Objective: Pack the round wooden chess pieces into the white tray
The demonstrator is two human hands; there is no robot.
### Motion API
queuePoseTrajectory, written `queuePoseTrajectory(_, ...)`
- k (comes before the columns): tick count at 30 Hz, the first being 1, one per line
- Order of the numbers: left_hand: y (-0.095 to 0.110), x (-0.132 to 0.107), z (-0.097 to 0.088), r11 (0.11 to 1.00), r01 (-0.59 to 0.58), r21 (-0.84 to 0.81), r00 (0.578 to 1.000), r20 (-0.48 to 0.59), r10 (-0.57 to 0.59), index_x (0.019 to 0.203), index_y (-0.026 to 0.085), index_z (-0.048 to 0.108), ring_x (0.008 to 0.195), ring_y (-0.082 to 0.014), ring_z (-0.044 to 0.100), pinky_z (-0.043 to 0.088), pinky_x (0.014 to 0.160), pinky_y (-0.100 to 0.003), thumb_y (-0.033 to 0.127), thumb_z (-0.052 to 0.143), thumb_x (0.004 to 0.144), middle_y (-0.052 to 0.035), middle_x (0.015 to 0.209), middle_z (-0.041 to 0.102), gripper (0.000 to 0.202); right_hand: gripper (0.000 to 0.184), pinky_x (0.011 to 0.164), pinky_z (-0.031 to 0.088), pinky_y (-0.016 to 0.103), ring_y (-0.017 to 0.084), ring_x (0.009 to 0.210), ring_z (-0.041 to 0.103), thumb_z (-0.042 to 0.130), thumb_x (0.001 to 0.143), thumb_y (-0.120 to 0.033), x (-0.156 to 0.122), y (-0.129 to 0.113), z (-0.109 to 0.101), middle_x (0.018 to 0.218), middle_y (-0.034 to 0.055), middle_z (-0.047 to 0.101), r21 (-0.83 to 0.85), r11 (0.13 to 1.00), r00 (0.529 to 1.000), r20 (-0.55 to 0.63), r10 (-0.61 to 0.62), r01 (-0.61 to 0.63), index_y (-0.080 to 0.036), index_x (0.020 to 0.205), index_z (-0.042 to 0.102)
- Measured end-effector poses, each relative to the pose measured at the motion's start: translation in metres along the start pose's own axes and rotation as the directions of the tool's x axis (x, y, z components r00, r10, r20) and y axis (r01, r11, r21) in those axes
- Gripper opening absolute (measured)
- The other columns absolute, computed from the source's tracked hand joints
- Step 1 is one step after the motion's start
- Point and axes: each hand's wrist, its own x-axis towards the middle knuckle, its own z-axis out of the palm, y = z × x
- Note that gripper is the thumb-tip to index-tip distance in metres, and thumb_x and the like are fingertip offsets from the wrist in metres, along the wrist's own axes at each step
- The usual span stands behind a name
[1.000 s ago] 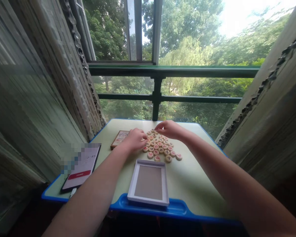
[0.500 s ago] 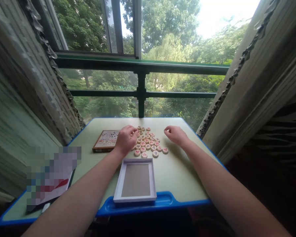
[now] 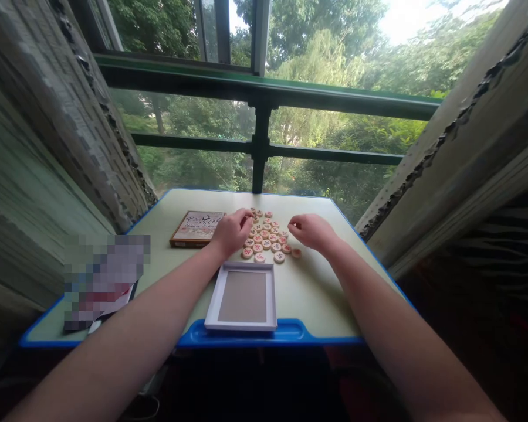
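Round Chinese chess pieces (image 3: 264,234) with red and dark characters lie flat in a loose cluster on the table. My left hand (image 3: 234,231) is at the cluster's left side, its fingers curled and drawn together. Whether a piece is in them is hidden. On the right side, my right hand (image 3: 311,230) hovers beside the outer pieces with its fingers curled in, and no piece shows in it. Close below that hand lies a single chess piece (image 3: 296,253). An open white box tray (image 3: 270,293) stands in front of the cluster.
A Chinese chess box lid (image 3: 196,227) lies left of my left hand. Further left is a blurred-out object (image 3: 110,278). The pale table (image 3: 321,293) has a blue rim with a moulded groove (image 3: 290,331). Curtains and a green window railing (image 3: 259,140) border it.
The view has tilted down and turned slightly left. My right hand has come a little closer to the pieces. My left hand stays at the cluster's left side.
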Motion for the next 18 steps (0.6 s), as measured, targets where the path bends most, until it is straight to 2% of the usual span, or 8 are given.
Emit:
queuePoseTrajectory(3, 0.006, 0.002, -0.012, 1.000, -0.023, 0.021, 0.997, 0.076, 0.021, 0.079, 0.015, 0.064, 0.052, -0.0111, 0.048, 0.034, 0.054, -0.024, 0.032, 0.047, 0.081, 0.0004, 0.057, 0.058, 0.024, 0.028, 0.057, 0.036, 0.024, 0.017, 0.079, 0.059, 0.046, 0.078, -0.031, -0.002, 0.002, -0.007, 0.091, 0.0059, 0.070, -0.038, 0.999, 0.993, 0.109, 0.037, -0.033, -0.021, 0.087, 0.071)
queuePoseTrajectory(5, 0.012, 0.003, -0.023, 1.000, -0.028, 0.009, 0.972, 0.233, 0.025, 0.068, 0.014, 0.062, 0.051, -0.0106, 0.047, 0.032, 0.051, -0.023, 0.040, 0.050, 0.078, 0.0003, 0.054, 0.056, 0.030, 0.028, 0.057, 0.036, 0.024, 0.018, 0.078, 0.060, 0.048, 0.075, -0.033, -0.005, 0.002, -0.014, 0.090, 0.0065, 0.070, -0.036, 0.999, 0.980, 0.200, 0.021, -0.014, -0.020, 0.086, 0.071)
queuePoseTrajectory(8, 0.021, 0.002, -0.038, 0.999, -0.020, -0.050, 0.858, 0.512, 0.043, 0.066, 0.014, 0.062, 0.053, -0.0109, 0.049, 0.033, 0.050, -0.022, 0.047, 0.057, 0.072, -0.0003, 0.058, 0.060, 0.034, 0.030, 0.057, 0.038, 0.023, 0.019, 0.079, 0.060, 0.055, 0.070, -0.038, -0.012, 0.001, -0.024, 0.091, 0.0058, 0.069, 0.004, 1.000, 0.933, 0.359, -0.027, 0.027, -0.020, 0.091, 0.069)
queuePoseTrajectory(10, 0.025, 0.001, -0.045, 0.998, -0.021, -0.052, 0.778, 0.626, 0.049, 0.068, 0.015, 0.064, 0.057, -0.0118, 0.052, 0.034, 0.050, -0.021, 0.046, 0.061, 0.067, -0.0004, 0.064, 0.062, 0.031, 0.038, 0.057, 0.040, 0.023, 0.019, 0.080, 0.061, 0.061, 0.066, -0.040, -0.016, 0.002, -0.028, 0.095, 0.0058, 0.069, 0.022, 0.999, 0.904, 0.425, -0.042, 0.036, -0.021, 0.099, 0.066)
queuePoseTrajectory(12, 0.027, 0.000, -0.048, 0.999, -0.022, -0.036, 0.723, 0.689, 0.041, 0.072, 0.016, 0.067, 0.061, -0.0125, 0.054, 0.035, 0.051, -0.021, 0.043, 0.063, 0.064, -0.0005, 0.069, 0.064, 0.028, 0.044, 0.057, 0.041, 0.023, 0.019, 0.078, 0.061, 0.063, 0.065, -0.038, -0.017, 0.004, -0.027, 0.095, 0.0064, 0.068, 0.030, 0.999, 0.886, 0.462, -0.031, 0.020, -0.020, 0.105, 0.064)
queuePoseTrajectory(14, 0.027, -0.001, -0.047, 0.999, -0.020, -0.026, 0.690, 0.723, 0.033, 0.074, 0.017, 0.068, 0.063, -0.0129, 0.055, 0.037, 0.052, -0.021, 0.039, 0.064, 0.063, -0.0008, 0.073, 0.065, 0.025, 0.042, 0.056, 0.042, 0.023, 0.017, 0.072, 0.062, 0.064, 0.065, -0.035, -0.017, 0.004, -0.024, 0.089, 0.0062, 0.069, 0.051, 0.999, 0.866, 0.499, -0.025, -0.001, -0.019, 0.104, 0.063)
queuePoseTrajectory(16, 0.026, -0.002, -0.045, 0.999, -0.023, -0.023, 0.676, 0.736, 0.033, 0.071, 0.017, 0.068, 0.063, -0.0130, 0.056, 0.037, 0.053, -0.021, 0.036, 0.063, 0.063, -0.0008, 0.072, 0.066, 0.022, 0.035, 0.055, 0.042, 0.023, 0.016, 0.069, 0.062, 0.064, 0.066, -0.032, -0.015, 0.004, -0.021, 0.084, 0.0053, 0.069, 0.074, 0.997, 0.863, 0.503, -0.048, 0.013, -0.018, 0.098, 0.065)
queuePoseTrajectory(18, 0.024, -0.001, -0.042, 0.999, -0.031, -0.027, 0.681, 0.731, 0.041, 0.067, 0.017, 0.068, 0.063, -0.0131, 0.056, 0.037, 0.053, -0.021, 0.035, 0.062, 0.063, -0.0006, 0.069, 0.065, 0.019, 0.030, 0.055, 0.041, 0.022, 0.016, 0.070, 0.061, 0.065, 0.066, -0.031, -0.014, 0.003, -0.018, 0.086, 0.0051, 0.069, 0.080, 0.996, 0.884, 0.460, -0.080, 0.049, -0.019, 0.094, 0.066)
